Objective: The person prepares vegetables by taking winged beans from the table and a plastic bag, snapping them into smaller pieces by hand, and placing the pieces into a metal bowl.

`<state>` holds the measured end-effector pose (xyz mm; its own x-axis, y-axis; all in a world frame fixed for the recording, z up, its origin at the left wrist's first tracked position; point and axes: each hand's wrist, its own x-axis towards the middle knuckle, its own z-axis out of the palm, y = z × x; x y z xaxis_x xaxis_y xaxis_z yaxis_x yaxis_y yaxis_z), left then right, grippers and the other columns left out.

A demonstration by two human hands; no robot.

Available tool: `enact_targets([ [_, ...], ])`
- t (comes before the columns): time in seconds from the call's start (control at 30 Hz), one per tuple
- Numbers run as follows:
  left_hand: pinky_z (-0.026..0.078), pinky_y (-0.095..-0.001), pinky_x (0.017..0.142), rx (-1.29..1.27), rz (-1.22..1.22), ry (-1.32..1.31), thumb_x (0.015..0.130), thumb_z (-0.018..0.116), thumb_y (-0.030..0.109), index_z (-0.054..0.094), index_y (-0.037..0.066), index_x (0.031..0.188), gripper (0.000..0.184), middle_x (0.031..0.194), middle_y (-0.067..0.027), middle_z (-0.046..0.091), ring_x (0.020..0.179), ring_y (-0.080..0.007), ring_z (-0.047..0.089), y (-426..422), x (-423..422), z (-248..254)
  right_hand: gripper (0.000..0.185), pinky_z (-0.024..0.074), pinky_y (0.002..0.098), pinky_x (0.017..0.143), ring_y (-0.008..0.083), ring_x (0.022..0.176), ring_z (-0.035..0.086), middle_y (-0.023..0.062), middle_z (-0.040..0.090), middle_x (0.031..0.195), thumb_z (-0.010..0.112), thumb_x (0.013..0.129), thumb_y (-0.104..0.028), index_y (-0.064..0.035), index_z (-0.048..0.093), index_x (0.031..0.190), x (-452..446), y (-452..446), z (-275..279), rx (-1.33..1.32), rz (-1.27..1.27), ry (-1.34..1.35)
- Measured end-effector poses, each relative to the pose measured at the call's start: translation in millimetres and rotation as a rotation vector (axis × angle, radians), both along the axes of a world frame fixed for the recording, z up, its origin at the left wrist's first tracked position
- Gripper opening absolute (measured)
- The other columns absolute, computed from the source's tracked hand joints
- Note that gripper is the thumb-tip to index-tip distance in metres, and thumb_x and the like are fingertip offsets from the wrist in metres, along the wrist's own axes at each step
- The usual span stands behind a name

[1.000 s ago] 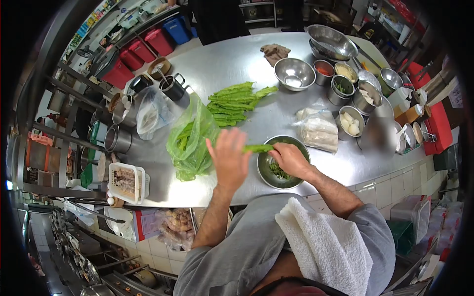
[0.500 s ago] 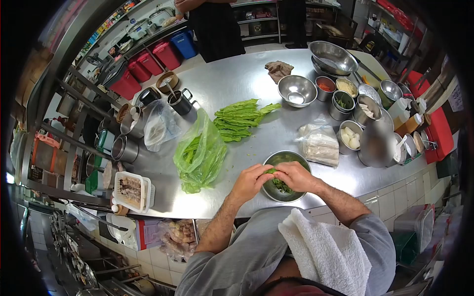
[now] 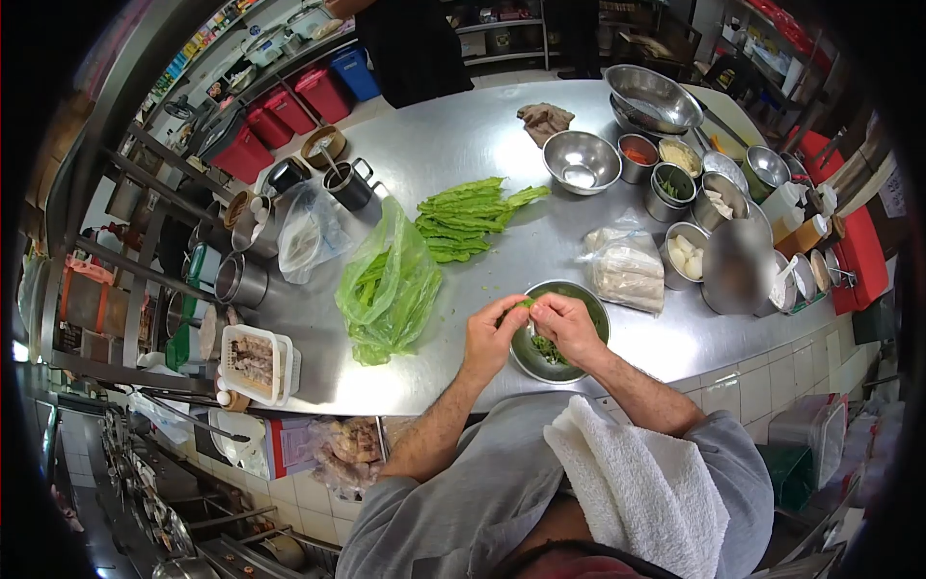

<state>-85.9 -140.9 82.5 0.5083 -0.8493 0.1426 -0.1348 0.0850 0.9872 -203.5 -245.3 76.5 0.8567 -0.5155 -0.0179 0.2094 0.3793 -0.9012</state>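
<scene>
Over a steel mixing bowl point(image 3: 600, 340) near the table's front edge, my left hand point(image 3: 493, 334) and my right hand point(image 3: 567, 330) meet fingertip to fingertip. Both pinch a small length of green winged bean point(image 3: 526, 302), mostly covered by the fingers. Small green pieces point(image 3: 547, 349) lie in the bottom of the bowl, partly hidden by my right hand. Farther up the table is a pile of whole winged beans point(image 3: 463, 220) with frilly edges. Left of it slumps a green plastic bag point(image 3: 391, 294) with more pods inside.
A bag of pale, wrapped food point(image 3: 625, 270) lies right of the bowl. Beyond it stand several steel containers, including one of peeled white pieces point(image 3: 686, 256), and an empty steel bowl point(image 3: 581, 162). A white basket point(image 3: 258, 364) sits at left. A person in black point(image 3: 420, 48) stands across the table.
Both hands have risen slightly, away from the bowl's contents, and their fingertips have turned upward around the bean. More of the pieces in the bowl shows. The whole view has shifted a little.
</scene>
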Motion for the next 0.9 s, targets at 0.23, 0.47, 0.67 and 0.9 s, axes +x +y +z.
enact_targets([
  [0.23, 0.046, -0.0216, 0.066, 0.058, -0.032, 0.212, 0.092, 0.058, 0.012, 0.062, -0.005, 0.107, 0.022, 0.088, -0.0042, 0.065, 0.072, -0.0083, 0.056, -4.9, 4.1, 2.5, 0.014, 0.0405, 0.0266, 0.055, 0.012, 0.06, 0.051, 0.0033, 0.059, 0.069, 0.058, 0.09, -0.012, -0.0004, 0.063, 0.084, -0.4, -8.3, 20.1, -0.683, -0.169, 0.082],
  [0.47, 0.047, -0.0226, 0.064, 0.236, -0.171, 0.32, 0.092, 0.059, 0.014, 0.062, -0.005, 0.108, 0.025, 0.088, -0.0064, 0.066, 0.073, -0.01, 0.058, -6.8, 17.8, 0.6, 0.005, 0.0419, 0.0384, 0.058, 0.0279, 0.062, 0.053, 0.0088, 0.051, 0.067, 0.061, 0.081, -0.003, -0.003, 0.056, 0.083, -4.2, -29.7, 11.2, -1.368, -0.19, -0.083],
  [0.67, 0.044, -0.0201, 0.073, 0.194, -0.124, -0.114, 0.093, 0.057, 0.015, 0.058, -0.004, 0.117, 0.03, 0.099, -0.0051, 0.064, 0.084, -0.0074, 0.056, -7.9, 14.2, 9.0, 0.013, 0.0428, 0.0369, 0.06, 0.0256, 0.064, 0.054, 0.0078, 0.051, 0.071, 0.064, 0.079, -0.005, -0.0028, 0.056, 0.088, -5.6, -36.6, 15.3, -1.538, -0.203, -0.053],
  [0.9, 0.045, -0.0299, 0.07, 0.217, -0.315, 0.031, 0.089, 0.061, 0.014, 0.06, -0.001, 0.111, 0.026, 0.089, -0.0077, 0.058, 0.08, -0.0162, 0.055, -4.9, 24.5, 3.7, 0.016, 0.0446, 0.0385, 0.064, 0.0279, 0.07, 0.056, 0.0104, 0.054, 0.077, 0.063, 0.082, -0.009, -0.0013, 0.057, 0.094, -15.3, -38.3, 26.5, -1.492, -0.038, 0.04],
])
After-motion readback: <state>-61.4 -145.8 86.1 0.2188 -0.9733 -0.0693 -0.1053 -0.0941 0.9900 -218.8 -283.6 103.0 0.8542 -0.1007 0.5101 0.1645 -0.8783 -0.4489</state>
